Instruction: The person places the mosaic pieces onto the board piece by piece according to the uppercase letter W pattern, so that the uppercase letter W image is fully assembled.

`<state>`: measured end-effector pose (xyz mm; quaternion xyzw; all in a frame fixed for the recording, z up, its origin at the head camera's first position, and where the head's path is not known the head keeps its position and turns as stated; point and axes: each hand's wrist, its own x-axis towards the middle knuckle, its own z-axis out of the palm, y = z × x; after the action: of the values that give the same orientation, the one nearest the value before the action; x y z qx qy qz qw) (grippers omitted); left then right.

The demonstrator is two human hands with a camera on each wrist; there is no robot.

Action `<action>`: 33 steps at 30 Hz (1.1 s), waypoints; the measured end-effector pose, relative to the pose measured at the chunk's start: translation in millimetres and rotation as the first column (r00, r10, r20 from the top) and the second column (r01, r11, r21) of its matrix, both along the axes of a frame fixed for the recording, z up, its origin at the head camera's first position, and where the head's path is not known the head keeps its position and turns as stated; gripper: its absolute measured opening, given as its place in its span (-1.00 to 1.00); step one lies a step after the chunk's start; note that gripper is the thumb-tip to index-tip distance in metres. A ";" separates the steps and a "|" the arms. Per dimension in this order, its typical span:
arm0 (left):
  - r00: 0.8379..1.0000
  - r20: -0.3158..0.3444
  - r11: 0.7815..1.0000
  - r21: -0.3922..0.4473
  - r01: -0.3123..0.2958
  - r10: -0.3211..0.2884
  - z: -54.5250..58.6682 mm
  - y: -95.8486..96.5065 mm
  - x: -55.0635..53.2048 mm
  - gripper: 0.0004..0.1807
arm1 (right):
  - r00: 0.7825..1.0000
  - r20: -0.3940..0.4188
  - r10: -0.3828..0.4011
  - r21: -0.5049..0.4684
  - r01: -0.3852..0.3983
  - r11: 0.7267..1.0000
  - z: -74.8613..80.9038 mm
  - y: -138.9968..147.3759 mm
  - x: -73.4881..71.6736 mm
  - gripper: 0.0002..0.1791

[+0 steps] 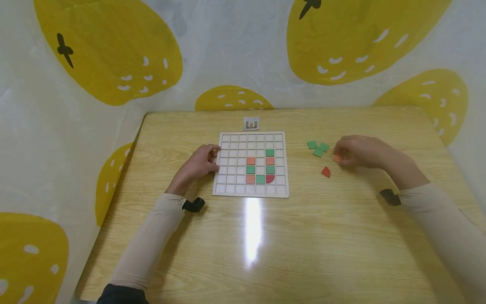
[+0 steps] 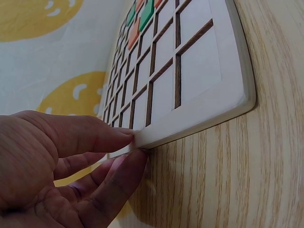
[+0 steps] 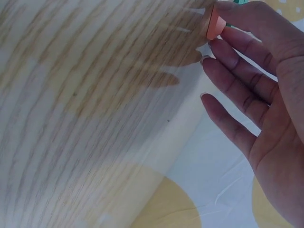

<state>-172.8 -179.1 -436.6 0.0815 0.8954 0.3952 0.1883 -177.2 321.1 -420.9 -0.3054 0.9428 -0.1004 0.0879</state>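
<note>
A white square grid board (image 1: 229,177) lies on the table, several green and orange square tiles and one red rounded piece (image 1: 270,179) in its cells. At its left edge, my left hand (image 1: 199,161) holds the rim between thumb and forefinger, as the left wrist view shows. To the right of the board, my right hand (image 1: 357,151) pinches an orange tile (image 3: 217,24) between thumb and forefinger, its other fingers spread loosely. Several loose green tiles (image 1: 318,152) lie just left of that hand. A red quarter-round piece (image 1: 325,172) is nearer to me.
Behind the board sits a small card (image 1: 251,123) printed with a grid pattern. The wooden table (image 1: 303,245) meets a white cloth (image 1: 235,50) with yellow fruit shapes at the back and left. A bright reflection streaks the tabletop before the board.
</note>
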 end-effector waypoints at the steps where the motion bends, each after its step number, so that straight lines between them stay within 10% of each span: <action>1: 1.000 -0.001 1.000 -0.001 0.002 -0.002 0.1 0.1 0.0 -0.31 | 1.000 0.001 0.001 0.001 -0.001 1.000 -0.2 0.2 -0.3 -0.85; 33: 1.000 0.006 1.000 0.000 -0.011 0.011 3.2 0.6 2.0 -0.32 | 0.996 -0.031 0.083 -0.043 -0.084 0.996 27.9 -14.1 -11.3 -0.85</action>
<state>-170.8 -178.5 -433.3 0.0755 0.8951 0.3966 0.1889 -188.6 307.1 -392.9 -0.3480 0.9279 -0.1130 0.0716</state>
